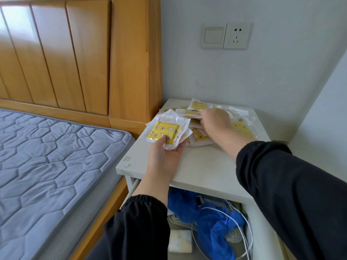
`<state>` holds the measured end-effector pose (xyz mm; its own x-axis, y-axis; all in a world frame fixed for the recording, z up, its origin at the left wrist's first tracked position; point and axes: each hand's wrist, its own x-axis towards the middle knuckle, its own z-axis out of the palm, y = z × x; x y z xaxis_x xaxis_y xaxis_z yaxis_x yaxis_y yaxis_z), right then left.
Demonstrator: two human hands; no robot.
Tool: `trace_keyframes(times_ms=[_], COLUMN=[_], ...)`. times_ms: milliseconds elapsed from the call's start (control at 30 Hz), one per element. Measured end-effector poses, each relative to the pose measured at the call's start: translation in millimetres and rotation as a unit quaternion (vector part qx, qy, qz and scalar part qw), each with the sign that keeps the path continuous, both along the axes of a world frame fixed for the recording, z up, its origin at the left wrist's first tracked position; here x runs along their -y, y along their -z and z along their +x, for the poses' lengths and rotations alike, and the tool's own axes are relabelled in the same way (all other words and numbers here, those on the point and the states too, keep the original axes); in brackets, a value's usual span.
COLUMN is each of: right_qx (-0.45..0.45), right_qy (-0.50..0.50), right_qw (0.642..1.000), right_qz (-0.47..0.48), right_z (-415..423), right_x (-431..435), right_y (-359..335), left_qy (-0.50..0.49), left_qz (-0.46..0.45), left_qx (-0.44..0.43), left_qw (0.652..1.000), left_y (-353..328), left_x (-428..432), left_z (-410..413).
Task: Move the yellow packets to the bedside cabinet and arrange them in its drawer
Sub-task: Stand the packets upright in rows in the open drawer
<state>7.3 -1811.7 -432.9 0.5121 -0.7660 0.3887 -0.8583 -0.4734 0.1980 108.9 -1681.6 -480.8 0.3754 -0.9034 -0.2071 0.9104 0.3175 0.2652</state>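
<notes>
Pinching stack (167, 130) in left hand (165, 154); right hand (216, 122) over pile (242, 128), grip unseen. Take few, align onto stack.

**What the view keeps back**

Fingertips of the right grip (216, 121) sink into the pile (242, 128) on the counter (202, 166); whether they pinch a packet cannot be told. The left grip (165, 152) shows only its thumb on a stack (165, 131). Its fingers lie beneath, and the stack's count is unclear. Upper packets cover the lower ones in the pile, and the print is too small to read. The drawer (261, 228) runs back under the counter, is cut by the bottom edge and is partly covered by the left arm (150, 186). A blue bag (212, 220) hides what lies beneath it. The left edge cuts off the bed (47, 156).
</notes>
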Motion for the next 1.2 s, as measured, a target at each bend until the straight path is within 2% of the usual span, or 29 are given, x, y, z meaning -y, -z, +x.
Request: trace_keyframes(times_ms=[67, 167, 267, 467, 667, 733, 867, 1033, 1200], right_qx=[0.014, 0.120, 0.207, 0.212, 0.378, 0.387, 0.358, 0.438, 0.497], right_qy=[-0.018, -0.045, -0.071, -0.101, -0.003, 0.017, 0.081, 0.124, 0.125], right_qw=[0.999, 0.991, 0.975, 0.946, 0.856, 0.837, 0.832, 0.760, 0.715], right_qz=[-0.028, -0.034, 0.040, 0.223, 0.353, 0.386, 0.417, 0.464, 0.475], right_z=[-20, -55, -85, -116, -97, -88, -67, -57, -59], right_x=[-4, -7, -18, -41, -34, -35, -31, -20, -21], right_y=[0, 13, 27, 40, 18, 11, 6, 9, 18], left_qy=[0.002, 0.005, 0.010, -0.004, -0.013, -0.019, -0.021, -0.017, -0.017], left_qz=[-0.002, -0.003, 0.016, 0.063, 0.097, 0.106, 0.118, 0.122, 0.121], left_qx=[0.008, 0.037, 0.098, 0.157, 0.182, 0.183, 0.199, 0.220, 0.239], left_qw=[1.000, 0.999, 0.995, 0.986, 0.979, 0.977, 0.973, 0.968, 0.963], left_y=[-1, -4, -6, -10, -14, -15, -14, -13, -12], left_x=[-1, -3, -4, -3, -4, -3, -1, -1, -5], left_z=[-1, -3, -9, -15, -20, -20, -19, -20, -23])
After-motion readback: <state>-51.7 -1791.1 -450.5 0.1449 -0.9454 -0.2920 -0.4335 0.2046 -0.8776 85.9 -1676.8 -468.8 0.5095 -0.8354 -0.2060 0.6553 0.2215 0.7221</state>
